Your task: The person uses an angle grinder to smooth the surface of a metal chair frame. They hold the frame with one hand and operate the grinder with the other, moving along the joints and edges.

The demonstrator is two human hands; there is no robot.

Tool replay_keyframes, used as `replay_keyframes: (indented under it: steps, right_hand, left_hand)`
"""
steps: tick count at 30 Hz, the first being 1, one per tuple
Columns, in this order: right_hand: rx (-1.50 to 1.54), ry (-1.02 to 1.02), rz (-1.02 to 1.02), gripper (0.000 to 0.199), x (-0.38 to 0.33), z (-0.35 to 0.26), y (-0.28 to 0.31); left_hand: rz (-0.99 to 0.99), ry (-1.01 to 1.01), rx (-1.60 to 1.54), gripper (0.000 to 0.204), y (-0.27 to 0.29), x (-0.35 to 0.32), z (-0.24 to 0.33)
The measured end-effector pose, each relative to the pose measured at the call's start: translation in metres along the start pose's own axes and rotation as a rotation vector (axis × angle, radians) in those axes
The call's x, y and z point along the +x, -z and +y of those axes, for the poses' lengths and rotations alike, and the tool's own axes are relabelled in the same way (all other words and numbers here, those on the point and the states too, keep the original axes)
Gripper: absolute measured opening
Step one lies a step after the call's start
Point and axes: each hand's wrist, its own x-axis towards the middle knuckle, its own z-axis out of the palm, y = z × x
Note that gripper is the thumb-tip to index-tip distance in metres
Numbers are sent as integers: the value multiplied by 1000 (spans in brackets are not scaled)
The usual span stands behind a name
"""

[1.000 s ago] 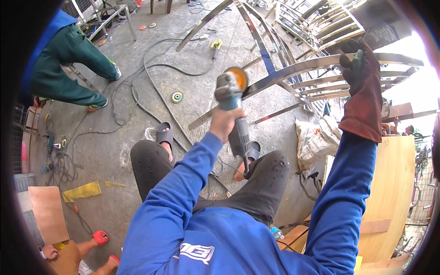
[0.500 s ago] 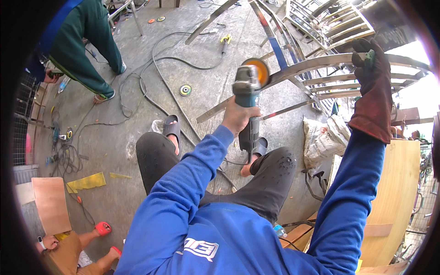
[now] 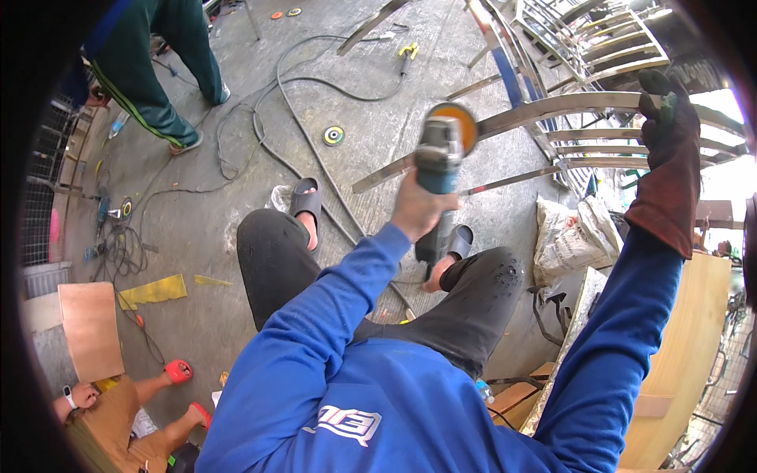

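My left hand [image 3: 419, 208] grips the body of an angle grinder [image 3: 438, 162]; its orange disc [image 3: 457, 124] touches a curved steel bar [image 3: 564, 103] of a metal frame. My right hand [image 3: 669, 117], in a dark leather glove, clasps the same bar further right, arm raised. Both sleeves are blue. My legs in black trousers and dark sandals [image 3: 305, 202] stand on the concrete floor below the grinder.
Power cables [image 3: 260, 126] snake across the floor beside a spare grinding disc [image 3: 333, 135]. A person in green trousers [image 3: 162, 75] stands at upper left. Another person's feet in red sandals [image 3: 177, 372] are at lower left. A white sack [image 3: 569, 240] and wooden boards [image 3: 686, 347] lie right.
My left hand has carried the grinder rightward along the bar. The gloved right hand keeps its hold. The person in green trousers has shifted within the view.
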Motion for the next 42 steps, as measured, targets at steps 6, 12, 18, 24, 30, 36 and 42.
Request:
replay_keyframes:
  steps: [6,12,18,24,30,36,42]
  right_hand:
    - [-171,241,-256,40,58,21,38]
    - [-82,106,-139,39,58,17,42]
    - [-70,66,-119,39,43,15,36]
    - [-61,56,-129,38,46,18,35]
    - [-51,47,-131,37,44,19,37]
    - [-51,43,-137,37,45,17,36]
    - [-55,40,-132,36,45,14,35]
  left_hand:
    - [293,107,-246,42,-9,0,-18]
    - [481,298,-337,25,68,-22,-78]
    - [519,409,-456,31,110,-17,-100]
    - [616,448,-527,30,129,-17,-129]
    - [595,547,-425,29,154,-6,-123]
    - [517,491,-539,26,149,-25,-121]
    - [418,399,-491,28,134,-23,-129]
